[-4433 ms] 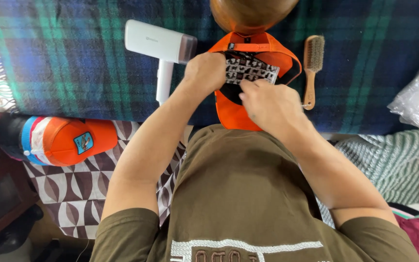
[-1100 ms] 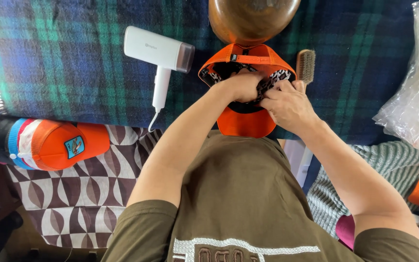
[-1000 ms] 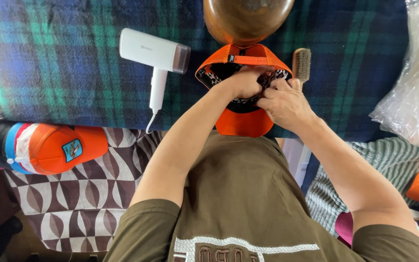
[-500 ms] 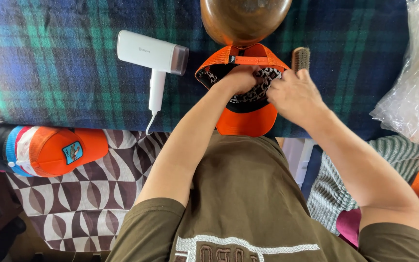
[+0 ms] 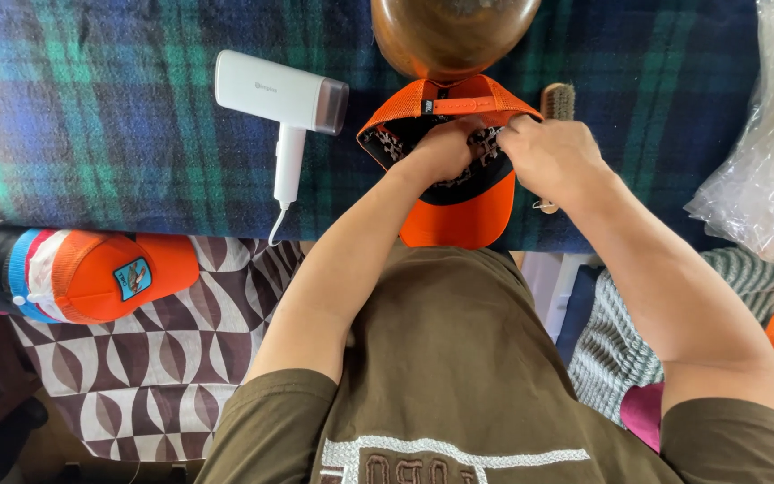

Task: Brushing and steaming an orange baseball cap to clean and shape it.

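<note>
Head view, looking straight down: nearest is the person's olive shirt [image 5: 459,358], with both forearms reaching forward over a patterned brown-and-white cloth [image 5: 163,358]. At the left edge, on that cloth, lies a second orange cap [image 5: 105,276] with a small patch. To the right are a grey knitted fabric [image 5: 620,350] and crinkled clear plastic [image 5: 763,179].

Farther out, on the plaid blanket [image 5: 91,134] covering the worktop, the orange cap [image 5: 454,170] lies upside down, brim toward the person. The left hand [image 5: 445,148] is curled inside the crown, gripping the patterned lining. The right hand [image 5: 544,157] is closed on the lining and rim on the cap's right side. Compared with a few seconds ago, the black-and-white patterned piece that lay over the opening now sits down inside the crown, and the right hand has moved outward to the rim, covering most of the brush [image 5: 559,99] beside it. The piece looks largely seated, with the edges being pressed in.

Beyond, a white hairdryer-shaped tool [image 5: 279,90] lies left of the cap, and a brown rounded form [image 5: 454,31] touches the cap's strap.
</note>
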